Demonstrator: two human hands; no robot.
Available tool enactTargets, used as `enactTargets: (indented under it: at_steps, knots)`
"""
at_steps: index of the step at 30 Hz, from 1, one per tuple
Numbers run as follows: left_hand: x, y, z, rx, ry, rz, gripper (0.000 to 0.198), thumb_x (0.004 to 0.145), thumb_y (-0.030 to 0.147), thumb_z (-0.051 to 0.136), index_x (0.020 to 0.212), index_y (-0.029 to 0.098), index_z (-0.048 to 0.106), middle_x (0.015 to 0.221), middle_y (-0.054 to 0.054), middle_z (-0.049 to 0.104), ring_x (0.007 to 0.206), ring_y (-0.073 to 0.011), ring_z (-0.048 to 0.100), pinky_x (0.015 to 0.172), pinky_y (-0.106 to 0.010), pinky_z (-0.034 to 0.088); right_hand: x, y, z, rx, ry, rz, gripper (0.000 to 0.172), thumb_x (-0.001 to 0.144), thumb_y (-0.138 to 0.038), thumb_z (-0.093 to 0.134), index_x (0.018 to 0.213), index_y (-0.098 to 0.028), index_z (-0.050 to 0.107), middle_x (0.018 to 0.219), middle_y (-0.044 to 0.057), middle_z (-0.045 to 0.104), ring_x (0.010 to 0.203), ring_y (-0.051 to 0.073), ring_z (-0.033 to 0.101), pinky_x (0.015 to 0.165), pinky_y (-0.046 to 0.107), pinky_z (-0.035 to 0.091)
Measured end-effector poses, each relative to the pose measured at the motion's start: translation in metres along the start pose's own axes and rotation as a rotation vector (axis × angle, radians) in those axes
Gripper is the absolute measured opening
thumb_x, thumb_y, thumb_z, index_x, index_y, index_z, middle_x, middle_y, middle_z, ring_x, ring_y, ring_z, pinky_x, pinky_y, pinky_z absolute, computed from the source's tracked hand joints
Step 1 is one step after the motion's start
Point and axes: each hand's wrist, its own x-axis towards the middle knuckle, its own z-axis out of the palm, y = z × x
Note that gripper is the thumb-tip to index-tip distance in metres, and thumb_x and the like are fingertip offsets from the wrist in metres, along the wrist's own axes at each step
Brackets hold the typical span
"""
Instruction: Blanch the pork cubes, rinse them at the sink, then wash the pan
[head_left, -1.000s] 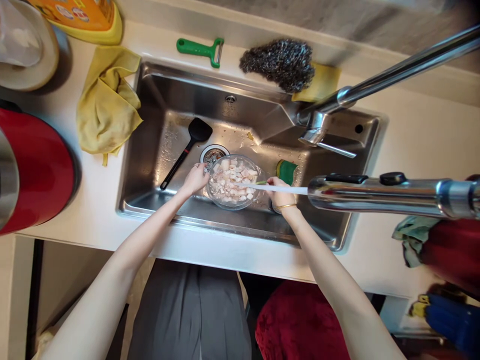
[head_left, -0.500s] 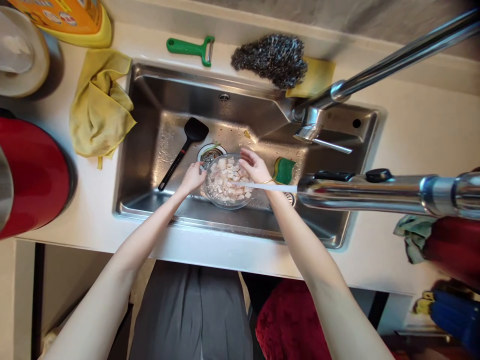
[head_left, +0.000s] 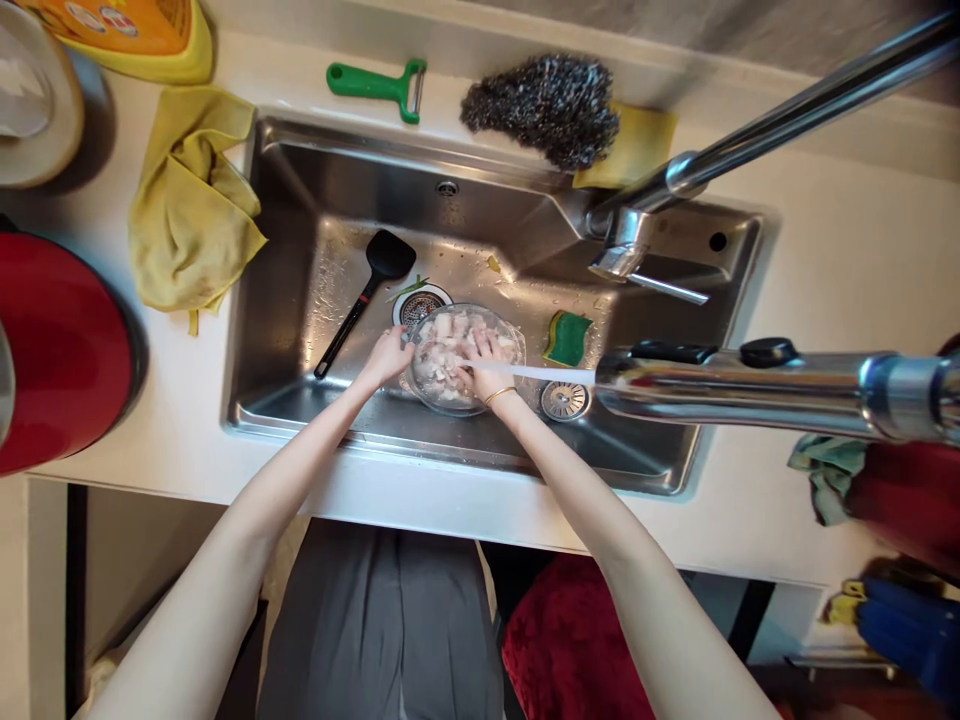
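Note:
A clear glass bowl (head_left: 517, 350) stands in the steel sink, holding pale chopped pieces (head_left: 444, 328), perhaps meat, under cloudy water. My left hand (head_left: 391, 354) grips the bowl's left rim, with fingers curled over it. Inside the bowl, my right hand (head_left: 484, 368) lies on the pieces with its fingers spread; a thin bracelet circles that wrist. Water (head_left: 551, 373) streams from the chrome faucet spout (head_left: 720, 385) at the right into the bowl, crossing over my right hand.
In the sink (head_left: 525, 225) lie a black spatula (head_left: 367, 290), a green-and-yellow sponge (head_left: 568, 338) and a drain strainer (head_left: 564, 400). Behind it are a green peeler (head_left: 379, 85) and a steel wool scrubber (head_left: 551, 105). A yellow cloth (head_left: 191, 205) and a red appliance (head_left: 64, 350) sit at the left.
My right hand has moved left from the bowl's right rim down into the bowl, onto the pieces. The water in the bowl looks higher and cloudier. My left hand stays on the rim.

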Motion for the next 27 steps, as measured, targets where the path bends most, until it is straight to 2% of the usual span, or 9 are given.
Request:
enactTargets:
  at_steps: [5, 8, 11, 13, 16, 20, 23, 25, 27]
  knots:
    - [-0.002, -0.001, -0.004, 0.027, -0.017, -0.004, 0.043, 0.085, 0.026, 0.047, 0.125, 0.009, 0.052, 0.12, -0.019, 0.062, 0.112, -0.027, 0.058, 0.097, -0.038, 0.044, -0.004, 0.006, -0.003, 0.07, -0.12, -0.179, 0.05, 0.083, -0.025, 0.056, 0.133, -0.019, 0.054, 0.149, 0.01, 0.038, 0.137, 0.031, 0.031, 0.113, 0.051, 0.023]
    - [0.0, -0.001, -0.003, 0.02, -0.029, -0.007, 0.044, 0.085, 0.026, 0.046, 0.126, 0.01, 0.051, 0.12, -0.018, 0.062, 0.112, -0.0268, 0.058, 0.097, -0.037, 0.044, 0.0, 0.008, -0.01, 0.083, -0.027, 0.067, 0.055, 0.086, -0.037, 0.053, 0.138, -0.019, 0.048, 0.15, 0.011, 0.037, 0.135, 0.032, 0.034, 0.111, 0.049, 0.027]
    - [0.002, -0.001, 0.0, 0.007, -0.031, -0.011, 0.045, 0.084, 0.026, 0.047, 0.126, 0.01, 0.051, 0.123, -0.018, 0.061, 0.115, -0.0267, 0.057, 0.097, -0.037, 0.044, 0.006, 0.0, -0.008, 0.018, 0.037, 0.259, 0.085, 0.076, -0.059, 0.062, 0.147, -0.021, 0.034, 0.155, 0.014, 0.024, 0.137, 0.043, 0.024, 0.108, 0.061, 0.021]
    - [0.002, -0.001, 0.002, 0.015, -0.03, -0.006, 0.045, 0.085, 0.026, 0.047, 0.127, 0.011, 0.051, 0.123, -0.018, 0.061, 0.117, -0.0272, 0.056, 0.098, -0.038, 0.044, 0.01, -0.009, 0.0, -0.015, -0.011, 0.157, 0.095, 0.068, -0.06, 0.069, 0.148, -0.025, 0.031, 0.156, 0.013, 0.022, 0.138, 0.048, 0.016, 0.106, 0.067, 0.015]
    - [-0.003, 0.002, 0.001, 0.088, 0.01, 0.038, 0.047, 0.085, 0.025, 0.047, 0.13, 0.01, 0.048, 0.125, -0.02, 0.058, 0.119, -0.0296, 0.054, 0.099, -0.042, 0.043, 0.012, -0.016, 0.015, -0.044, -0.057, -0.023, 0.096, 0.064, -0.051, 0.075, 0.147, -0.029, 0.033, 0.154, 0.012, 0.027, 0.138, 0.047, 0.015, 0.106, 0.069, 0.008]
    - [-0.008, 0.016, -0.003, 0.261, 0.068, 0.388, 0.057, 0.084, 0.025, 0.05, 0.138, 0.012, 0.041, 0.145, -0.02, 0.04, 0.135, -0.031, 0.036, 0.11, -0.046, 0.03, 0.012, -0.013, 0.022, -0.051, -0.049, 0.085, 0.09, 0.067, -0.043, 0.074, 0.146, -0.02, 0.036, 0.153, 0.017, 0.026, 0.137, 0.045, 0.02, 0.105, 0.068, 0.014]
    - [-0.002, 0.029, 0.006, 0.374, -0.055, 0.654, 0.071, 0.08, 0.031, 0.059, 0.144, 0.012, 0.035, 0.153, -0.019, 0.028, 0.143, -0.0314, 0.022, 0.115, -0.047, 0.017, 0.008, -0.006, 0.012, -0.043, -0.13, -0.094, 0.081, 0.071, -0.027, 0.07, 0.145, -0.021, 0.038, 0.152, 0.014, 0.031, 0.137, 0.041, 0.024, 0.106, 0.064, 0.02]
    - [0.002, 0.036, 0.017, 0.455, -0.116, 0.674, 0.091, 0.071, 0.038, 0.07, 0.146, 0.008, 0.028, 0.155, -0.023, 0.02, 0.145, -0.0352, 0.013, 0.116, -0.05, 0.011, 0.005, 0.002, -0.002, -0.016, -0.206, -0.257, 0.074, 0.073, -0.022, 0.067, 0.142, -0.024, 0.043, 0.15, 0.011, 0.036, 0.134, 0.037, 0.033, 0.108, 0.06, 0.023]
    - [0.001, 0.038, 0.031, 0.526, -0.147, 0.623, 0.108, 0.063, 0.046, 0.076, 0.148, 0.005, 0.023, 0.155, -0.027, 0.013, 0.145, -0.04, 0.006, 0.115, -0.054, 0.007, 0.004, 0.014, -0.017, 0.023, -0.228, -0.306, 0.062, 0.077, -0.027, 0.065, 0.137, -0.025, 0.05, 0.148, 0.01, 0.04, 0.131, 0.034, 0.038, 0.109, 0.057, 0.024]
